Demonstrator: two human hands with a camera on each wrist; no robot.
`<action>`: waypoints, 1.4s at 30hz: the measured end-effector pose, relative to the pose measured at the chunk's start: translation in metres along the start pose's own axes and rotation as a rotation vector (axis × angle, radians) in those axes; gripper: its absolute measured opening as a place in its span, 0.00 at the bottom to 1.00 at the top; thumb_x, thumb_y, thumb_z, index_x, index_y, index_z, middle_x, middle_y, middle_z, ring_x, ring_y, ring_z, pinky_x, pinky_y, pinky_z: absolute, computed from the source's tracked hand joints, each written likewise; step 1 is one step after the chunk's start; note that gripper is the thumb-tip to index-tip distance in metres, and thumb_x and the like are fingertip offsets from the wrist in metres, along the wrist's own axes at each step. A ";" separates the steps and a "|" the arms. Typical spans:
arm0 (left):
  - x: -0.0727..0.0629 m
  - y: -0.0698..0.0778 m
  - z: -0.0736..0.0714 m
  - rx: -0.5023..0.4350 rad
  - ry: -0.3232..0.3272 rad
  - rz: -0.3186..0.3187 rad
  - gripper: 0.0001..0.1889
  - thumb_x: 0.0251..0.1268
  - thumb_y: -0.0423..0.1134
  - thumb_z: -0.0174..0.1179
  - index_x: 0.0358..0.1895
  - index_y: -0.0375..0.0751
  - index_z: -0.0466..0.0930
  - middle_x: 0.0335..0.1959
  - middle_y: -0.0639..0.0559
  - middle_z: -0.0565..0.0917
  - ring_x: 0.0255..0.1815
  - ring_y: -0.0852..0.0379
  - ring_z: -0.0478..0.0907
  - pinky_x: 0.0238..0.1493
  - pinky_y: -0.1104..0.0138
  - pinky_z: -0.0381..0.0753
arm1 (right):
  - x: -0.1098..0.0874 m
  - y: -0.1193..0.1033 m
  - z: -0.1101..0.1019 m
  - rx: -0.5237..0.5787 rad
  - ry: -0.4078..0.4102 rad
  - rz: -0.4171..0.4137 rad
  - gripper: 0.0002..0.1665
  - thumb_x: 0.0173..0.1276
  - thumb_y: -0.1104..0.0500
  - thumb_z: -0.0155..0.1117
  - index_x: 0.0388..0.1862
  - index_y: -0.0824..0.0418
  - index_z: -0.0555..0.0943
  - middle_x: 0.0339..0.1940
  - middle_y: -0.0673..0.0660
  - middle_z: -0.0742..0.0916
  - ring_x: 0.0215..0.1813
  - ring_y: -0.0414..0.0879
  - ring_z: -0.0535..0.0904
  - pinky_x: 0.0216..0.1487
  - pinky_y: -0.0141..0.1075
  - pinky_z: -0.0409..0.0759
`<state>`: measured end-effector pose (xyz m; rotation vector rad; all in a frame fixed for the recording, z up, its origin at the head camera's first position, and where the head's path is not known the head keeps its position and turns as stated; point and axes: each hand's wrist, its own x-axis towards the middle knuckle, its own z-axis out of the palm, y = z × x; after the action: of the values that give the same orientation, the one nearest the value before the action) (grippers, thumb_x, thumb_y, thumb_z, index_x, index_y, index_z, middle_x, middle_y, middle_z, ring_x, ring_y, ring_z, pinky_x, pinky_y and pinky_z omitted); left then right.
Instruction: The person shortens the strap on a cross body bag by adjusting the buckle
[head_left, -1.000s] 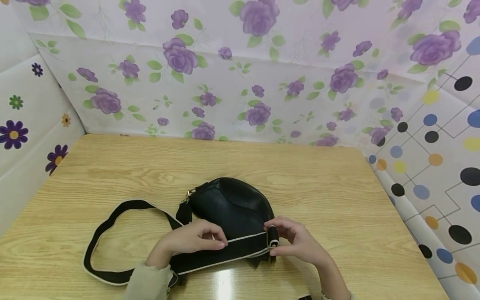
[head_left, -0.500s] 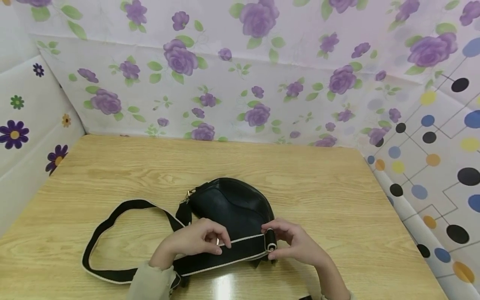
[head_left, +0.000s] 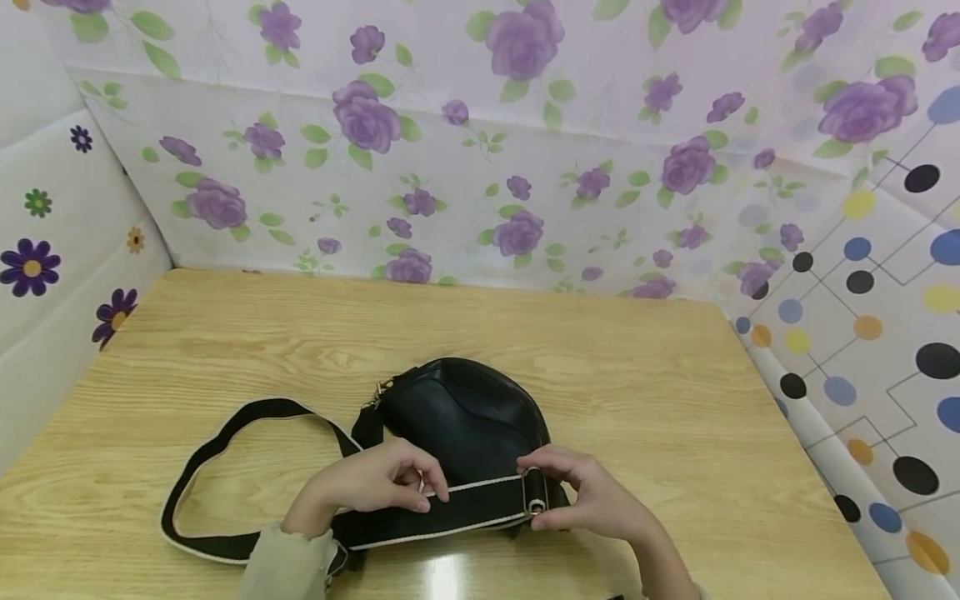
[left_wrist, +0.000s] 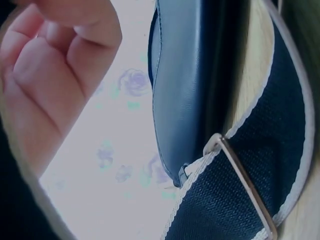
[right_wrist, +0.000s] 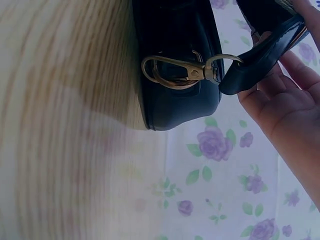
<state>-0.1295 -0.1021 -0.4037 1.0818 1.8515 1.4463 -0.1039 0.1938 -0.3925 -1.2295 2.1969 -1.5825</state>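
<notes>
A black half-moon leather bag (head_left: 457, 417) lies on the wooden table, with a wide black strap (head_left: 465, 510) edged in white. My left hand (head_left: 382, 477) is over the strap in front of the bag, thumb and forefinger pinching its upper edge. My right hand (head_left: 588, 492) holds the strap's end at a metal slider buckle (head_left: 534, 493), thumb below and fingers above. In the right wrist view a gold swivel clasp (right_wrist: 192, 71) links the bag's end to a dark leather tab (right_wrist: 260, 62) near my fingers. The left wrist view shows another metal buckle (left_wrist: 245, 185) on the strap.
The rest of the strap loops out on the table to the left (head_left: 187, 475). Flowered sheeting (head_left: 450, 208) stands behind the table (head_left: 622, 358), with dotted sheeting (head_left: 847, 400) on the right side. A small dark thing (head_left: 617, 597) peeks in at the front edge.
My right hand has moved slightly left and toward me, carrying the buckle with it. My left hand's fingers lifted a little, then came back onto the strap slightly further left.
</notes>
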 end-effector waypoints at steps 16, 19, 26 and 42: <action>-0.015 -0.009 -0.006 -0.060 -0.048 0.000 0.06 0.54 0.27 0.59 0.36 0.31 0.79 0.26 0.53 0.79 0.20 0.70 0.66 0.23 0.75 0.71 | -0.004 0.000 -0.001 -0.132 -0.076 0.001 0.31 0.43 0.70 0.72 0.49 0.73 0.73 0.44 0.61 0.79 0.47 0.48 0.74 0.48 0.37 0.72; -0.015 -0.011 -0.006 -0.064 -0.048 -0.010 0.06 0.53 0.26 0.59 0.36 0.31 0.79 0.26 0.54 0.78 0.19 0.70 0.65 0.23 0.75 0.70 | -0.002 -0.004 0.000 -0.139 -0.082 -0.006 0.31 0.43 0.70 0.72 0.48 0.73 0.73 0.44 0.63 0.79 0.47 0.48 0.74 0.48 0.37 0.72; -0.013 -0.008 -0.004 0.001 -0.033 -0.095 0.09 0.48 0.21 0.59 0.33 0.34 0.80 0.25 0.56 0.76 0.16 0.69 0.62 0.20 0.75 0.68 | -0.012 0.016 0.007 -0.196 -0.100 0.006 0.33 0.40 0.60 0.73 0.50 0.65 0.75 0.43 0.54 0.76 0.46 0.45 0.72 0.49 0.35 0.70; -0.020 0.001 0.000 0.058 -0.046 -0.223 0.12 0.38 0.16 0.60 0.26 0.36 0.79 0.22 0.58 0.77 0.14 0.69 0.67 0.16 0.76 0.65 | -0.019 0.010 0.022 -0.243 -0.318 0.075 0.20 0.52 0.69 0.65 0.47 0.63 0.79 0.43 0.48 0.75 0.44 0.37 0.72 0.43 0.28 0.73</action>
<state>-0.1190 -0.1189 -0.4042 0.8955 1.9238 1.2366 -0.0845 0.1926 -0.4156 -1.3363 2.2378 -1.0306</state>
